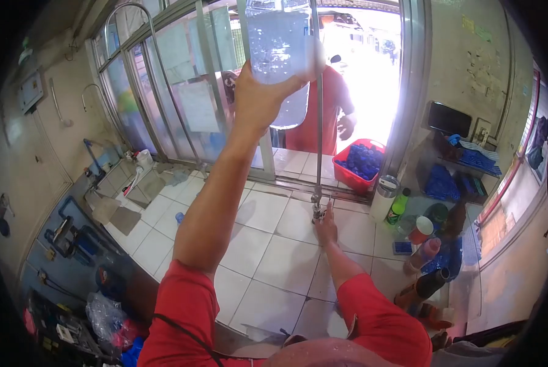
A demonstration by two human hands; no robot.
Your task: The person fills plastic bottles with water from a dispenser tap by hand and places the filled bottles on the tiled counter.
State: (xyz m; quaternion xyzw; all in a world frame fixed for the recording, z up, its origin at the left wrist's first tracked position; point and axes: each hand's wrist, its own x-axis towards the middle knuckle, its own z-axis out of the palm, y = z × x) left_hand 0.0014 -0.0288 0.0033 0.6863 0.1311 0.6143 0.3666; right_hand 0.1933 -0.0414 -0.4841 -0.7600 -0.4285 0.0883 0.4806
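Raised high in front of me, my left hand (pixel 261 98) is wrapped round the lower part of a large clear water container (pixel 278 43). The container is beside a tall thin metal pipe (pixel 319 122), and its top is cut off by the frame's upper edge. Down at the counter, my right hand (pixel 327 229) is closed at the small metal valve (pixel 316 210) near the foot of that pipe. Its fingers are partly hidden, but they touch the valve.
A person in red stands beyond the window opening. A red basket (pixel 360 165) of blue caps sits on the sill. Several bottles and cups, including a green bottle (pixel 398 206), stand at the right of the white tiled counter (pixel 249 244). Another curved pipe rises at the left.
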